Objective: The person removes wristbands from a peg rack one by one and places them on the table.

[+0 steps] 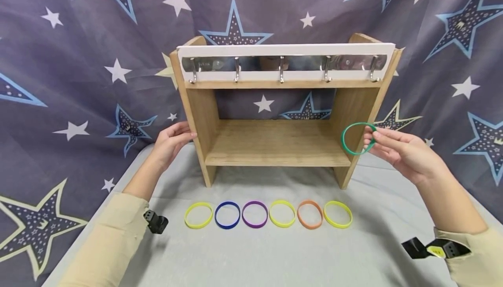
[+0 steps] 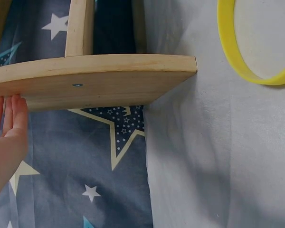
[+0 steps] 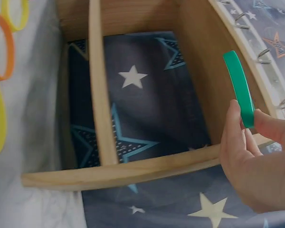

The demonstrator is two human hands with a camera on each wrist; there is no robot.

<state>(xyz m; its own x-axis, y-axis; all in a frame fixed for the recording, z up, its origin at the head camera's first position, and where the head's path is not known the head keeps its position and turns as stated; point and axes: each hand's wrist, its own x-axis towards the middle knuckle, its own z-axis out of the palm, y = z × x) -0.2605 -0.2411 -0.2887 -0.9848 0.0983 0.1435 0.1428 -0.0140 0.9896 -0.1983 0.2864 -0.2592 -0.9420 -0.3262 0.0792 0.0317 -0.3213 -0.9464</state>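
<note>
In the head view, my right hand [image 1: 408,153] pinches a green wristband [image 1: 344,140] by its right side, in front of the right side panel of a small wooden shelf [image 1: 275,160]. The right wrist view shows the green wristband edge-on between thumb and fingers. At the other end, my left hand [image 1: 170,143] touches the outer face of the left side panel with straight fingertips [image 2: 20,102]. A white rail [image 1: 291,50] along the shelf's top carries a metal strip with several hooks [image 1: 281,70], and nothing hangs on them.
A row of wristbands lies on the grey cloth before the shelf: a yellow one [image 1: 187,219], a blue one [image 1: 227,227], a purple one [image 1: 255,226], another yellow one [image 1: 282,225], an orange one [image 1: 310,227] and a last yellow one [image 1: 339,226]. A star-patterned curtain [image 1: 90,156] hangs behind.
</note>
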